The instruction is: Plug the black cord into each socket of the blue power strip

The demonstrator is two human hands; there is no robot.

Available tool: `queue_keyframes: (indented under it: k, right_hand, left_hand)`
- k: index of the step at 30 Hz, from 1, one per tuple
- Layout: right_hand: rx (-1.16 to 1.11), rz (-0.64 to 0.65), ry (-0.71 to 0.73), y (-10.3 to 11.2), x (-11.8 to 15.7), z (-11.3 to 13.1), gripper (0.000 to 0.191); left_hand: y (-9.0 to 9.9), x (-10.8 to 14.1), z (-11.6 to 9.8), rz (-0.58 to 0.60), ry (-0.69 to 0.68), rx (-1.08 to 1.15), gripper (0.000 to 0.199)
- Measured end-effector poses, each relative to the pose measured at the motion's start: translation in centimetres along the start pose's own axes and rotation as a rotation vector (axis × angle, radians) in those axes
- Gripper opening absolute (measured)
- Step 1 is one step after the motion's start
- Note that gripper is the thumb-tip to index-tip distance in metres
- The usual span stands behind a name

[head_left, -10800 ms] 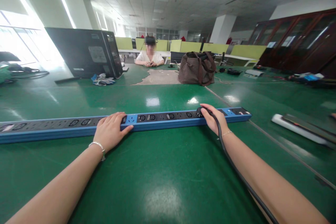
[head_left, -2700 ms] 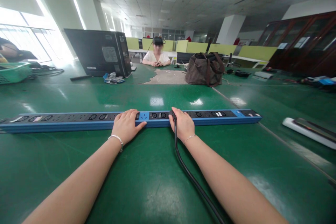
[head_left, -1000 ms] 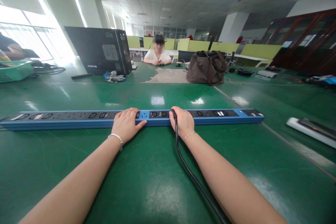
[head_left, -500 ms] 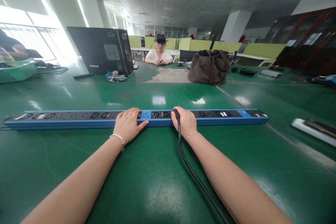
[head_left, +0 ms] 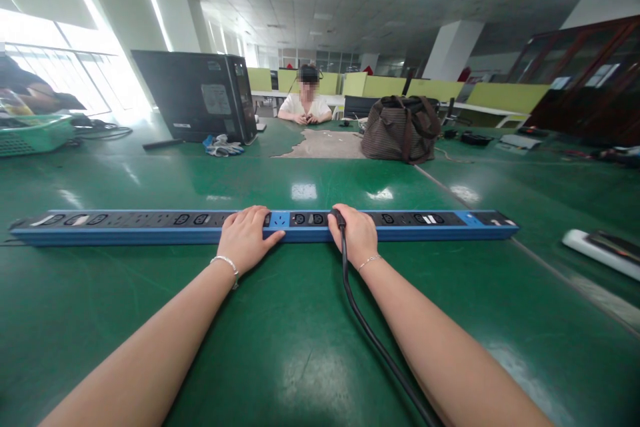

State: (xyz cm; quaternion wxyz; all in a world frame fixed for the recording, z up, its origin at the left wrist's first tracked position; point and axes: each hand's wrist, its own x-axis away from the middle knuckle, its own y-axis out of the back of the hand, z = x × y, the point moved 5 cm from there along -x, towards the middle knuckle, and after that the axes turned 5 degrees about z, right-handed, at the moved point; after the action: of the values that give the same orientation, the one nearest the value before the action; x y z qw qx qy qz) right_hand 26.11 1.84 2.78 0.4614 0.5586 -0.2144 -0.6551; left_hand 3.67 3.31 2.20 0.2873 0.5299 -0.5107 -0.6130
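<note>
A long blue power strip (head_left: 310, 233) with black sockets lies across the green table. My left hand (head_left: 245, 237) rests over it left of the middle, fingers on the top and far edge, thumb stretched to the right along the near edge, gripping the strip. Right of the middle, my right hand (head_left: 354, 232) is closed around a black plug (head_left: 338, 217) at the strip's top face. From the plug a black cable (head_left: 367, 327) runs down toward the bottom edge, beside my right forearm. Whether the plug sits in a socket is hidden by the fingers.
On the green table (head_left: 260, 347) stand a black computer case (head_left: 200, 97) and a brown bag (head_left: 397, 130). Gloves (head_left: 223, 146) lie by the case. A green basket (head_left: 35, 137) is far left, a white strip (head_left: 605, 253) at right. A person (head_left: 306, 103) sits opposite.
The whole view has shifted slightly, so things appear a little further right. Both hands keep their places on the strip and the plug.
</note>
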Motion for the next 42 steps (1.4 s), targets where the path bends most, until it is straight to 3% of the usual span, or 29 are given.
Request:
queue_keyframes:
  k: [13,42]
  right_hand:
    - [-0.002,0.044,-0.022,0.23,-0.28,0.03,0.026]
    - [-0.035,-0.081,-0.038,-0.41,-0.13,-0.13,0.026]
  left_hand:
    - [-0.26,0.01,0.11,0.007,0.002,-0.003,0.053]
    - [-0.12,0.06,0.07,-0.033,-0.023,-0.014,0.051]
